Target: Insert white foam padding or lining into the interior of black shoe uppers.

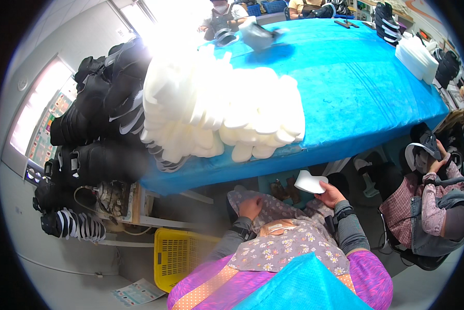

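In my right hand [332, 196] is a white, foot-shaped foam shoe insert [309, 182], pinched at its right end between thumb and fingers. It is held up over my lap, just off the near edge of the blue-covered table [340, 93]. My left hand [251, 208] rests low on the flowered apron [299, 243], back upward, with its fingers mostly hidden from view. Beyond my hands, a big pile of similar white foam inserts [263, 108] is heaped on the table's near left part.
Black shoe uppers [95, 108] are stacked at the left. A yellow basket [162, 258] stands on the floor, lower left. A co-worker [433, 206] sits at right holding a shoe piece; others sit across the table. A blurred dark piece [259, 37] shows over its far side.
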Action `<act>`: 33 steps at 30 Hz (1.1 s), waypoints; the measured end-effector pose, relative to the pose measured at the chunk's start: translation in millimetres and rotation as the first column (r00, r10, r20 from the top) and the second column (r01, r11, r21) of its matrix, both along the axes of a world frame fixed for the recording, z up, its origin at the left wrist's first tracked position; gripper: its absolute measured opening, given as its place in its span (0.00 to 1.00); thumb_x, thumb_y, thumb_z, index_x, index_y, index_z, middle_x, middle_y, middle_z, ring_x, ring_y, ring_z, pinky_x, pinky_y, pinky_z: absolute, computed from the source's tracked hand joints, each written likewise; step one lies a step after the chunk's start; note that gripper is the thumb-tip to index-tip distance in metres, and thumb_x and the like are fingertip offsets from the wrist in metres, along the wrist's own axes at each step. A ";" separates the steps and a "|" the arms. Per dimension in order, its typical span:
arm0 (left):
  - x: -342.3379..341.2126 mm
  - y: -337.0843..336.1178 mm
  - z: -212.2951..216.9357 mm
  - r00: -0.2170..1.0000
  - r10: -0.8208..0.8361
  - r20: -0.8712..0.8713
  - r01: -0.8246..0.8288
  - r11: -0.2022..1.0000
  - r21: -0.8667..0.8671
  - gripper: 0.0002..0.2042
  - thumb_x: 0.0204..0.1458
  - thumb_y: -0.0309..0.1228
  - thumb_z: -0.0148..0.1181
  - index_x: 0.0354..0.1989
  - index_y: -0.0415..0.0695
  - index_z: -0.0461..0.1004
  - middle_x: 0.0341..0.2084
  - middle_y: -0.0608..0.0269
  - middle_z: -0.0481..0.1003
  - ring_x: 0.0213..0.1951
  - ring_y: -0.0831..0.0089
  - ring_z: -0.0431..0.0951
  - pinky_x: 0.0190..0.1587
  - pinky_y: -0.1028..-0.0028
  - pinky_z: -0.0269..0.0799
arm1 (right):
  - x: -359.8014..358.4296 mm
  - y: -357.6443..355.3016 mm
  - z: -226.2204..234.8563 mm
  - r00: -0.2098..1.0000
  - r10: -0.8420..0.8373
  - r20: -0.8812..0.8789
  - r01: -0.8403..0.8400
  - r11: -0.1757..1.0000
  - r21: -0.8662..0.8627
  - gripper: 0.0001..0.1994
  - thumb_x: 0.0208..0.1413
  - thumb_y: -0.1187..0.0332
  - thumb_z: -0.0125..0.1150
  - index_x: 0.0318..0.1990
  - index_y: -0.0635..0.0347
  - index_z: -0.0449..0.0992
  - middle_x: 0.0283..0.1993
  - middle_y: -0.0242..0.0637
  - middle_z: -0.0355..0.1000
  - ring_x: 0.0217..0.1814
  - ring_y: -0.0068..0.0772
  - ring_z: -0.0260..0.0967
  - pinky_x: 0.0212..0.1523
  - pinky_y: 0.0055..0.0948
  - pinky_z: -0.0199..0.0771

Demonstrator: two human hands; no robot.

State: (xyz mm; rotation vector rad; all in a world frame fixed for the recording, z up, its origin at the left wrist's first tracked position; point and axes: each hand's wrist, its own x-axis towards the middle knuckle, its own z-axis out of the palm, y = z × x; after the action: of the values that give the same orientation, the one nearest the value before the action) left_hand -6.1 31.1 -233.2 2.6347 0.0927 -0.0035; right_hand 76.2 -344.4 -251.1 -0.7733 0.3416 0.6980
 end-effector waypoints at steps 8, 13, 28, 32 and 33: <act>-1.5 2.0 -4.4 0.997 0.006 0.071 -0.003 0.999 -0.036 0.13 0.56 0.43 0.58 0.42 0.52 0.81 0.31 0.56 0.82 0.33 0.51 0.81 0.36 0.54 0.75 | -0.3 1.6 4.1 1.000 -0.013 -0.016 0.013 0.999 0.035 0.26 0.59 0.59 0.65 0.63 0.51 0.68 0.64 0.30 0.68 0.68 0.33 0.60 0.69 0.44 0.51; 4.0 1.3 -8.3 1.000 -0.004 -0.016 0.004 0.999 0.034 0.13 0.56 0.40 0.59 0.45 0.52 0.82 0.34 0.57 0.83 0.36 0.54 0.83 0.39 0.59 0.77 | -4.2 -10.8 0.1 0.990 -0.001 0.139 -0.020 0.989 0.147 0.28 0.55 0.58 0.67 0.63 0.54 0.69 0.61 0.35 0.71 0.66 0.38 0.66 0.68 0.45 0.59; 17.9 21.7 -5.4 0.962 0.273 0.021 -0.268 0.953 -0.138 0.12 0.56 0.40 0.62 0.41 0.47 0.83 0.33 0.52 0.82 0.37 0.54 0.82 0.40 0.60 0.76 | 177.5 -28.1 279.5 0.553 -0.241 0.798 0.518 0.850 -0.102 0.27 0.60 0.57 0.66 0.60 0.65 0.69 0.55 0.39 0.73 0.57 0.30 0.71 0.56 0.31 0.71; 31.0 36.2 -3.8 0.946 0.095 0.312 -0.119 0.991 0.060 0.11 0.52 0.38 0.62 0.38 0.47 0.83 0.35 0.53 0.82 0.41 0.53 0.80 0.45 0.57 0.74 | 270.6 10.0 306.6 0.427 -0.005 0.904 0.696 0.640 -0.325 0.23 0.57 0.56 0.69 0.51 0.65 0.75 0.46 0.37 0.77 0.47 0.30 0.75 0.46 0.31 0.74; 33.5 39.3 -9.5 0.948 0.119 0.295 -0.142 0.988 0.056 0.11 0.50 0.38 0.62 0.37 0.47 0.83 0.36 0.54 0.81 0.42 0.52 0.79 0.47 0.56 0.73 | 296.5 22.4 305.6 0.364 0.043 0.930 0.756 0.570 -0.322 0.23 0.55 0.56 0.70 0.49 0.66 0.76 0.44 0.39 0.79 0.45 0.32 0.77 0.44 0.32 0.75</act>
State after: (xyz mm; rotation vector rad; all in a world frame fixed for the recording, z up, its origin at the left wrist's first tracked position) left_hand 27.4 70.4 -242.7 2.6682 0.1688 0.4399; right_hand 372.7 -321.9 54.5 -1.6686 -0.2166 -0.4994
